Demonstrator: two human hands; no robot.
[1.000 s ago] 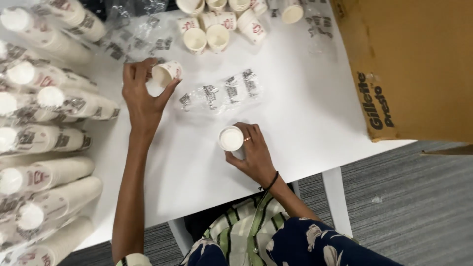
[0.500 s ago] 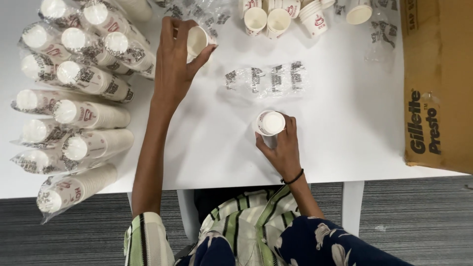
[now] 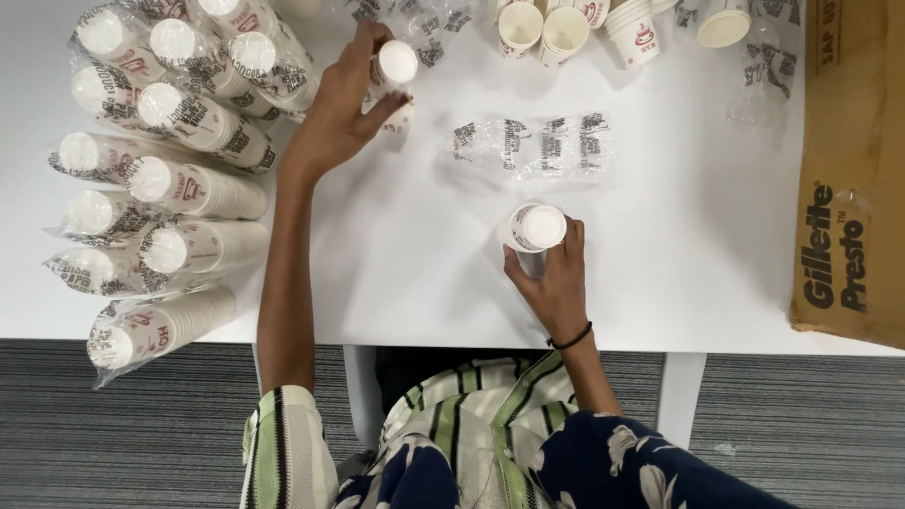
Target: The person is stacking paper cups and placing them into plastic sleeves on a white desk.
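Observation:
My left hand [image 3: 341, 106] reaches across the white table [image 3: 679, 245] and grips a small stack of white paper cups [image 3: 395, 68] with red print, held upside down. My right hand [image 3: 554, 273] sits nearer the front edge and holds another stack of the same paper cups [image 3: 536, 229], bottoms up, resting on the table. Between the two hands lies an empty crumpled clear plastic sleeve [image 3: 533, 146] with dark print.
Several wrapped sleeves of stacked cups [image 3: 179, 193] lie piled at the left. Loose upright cups [image 3: 566, 28] stand along the far edge, with more crumpled plastic [image 3: 419, 19]. A brown cardboard box [image 3: 853, 179] sits at the right. Grey carpet shows below the table.
My left hand has turned its cups bottom-up and lifted them slightly toward the far edge. My right hand keeps its stack in the same place.

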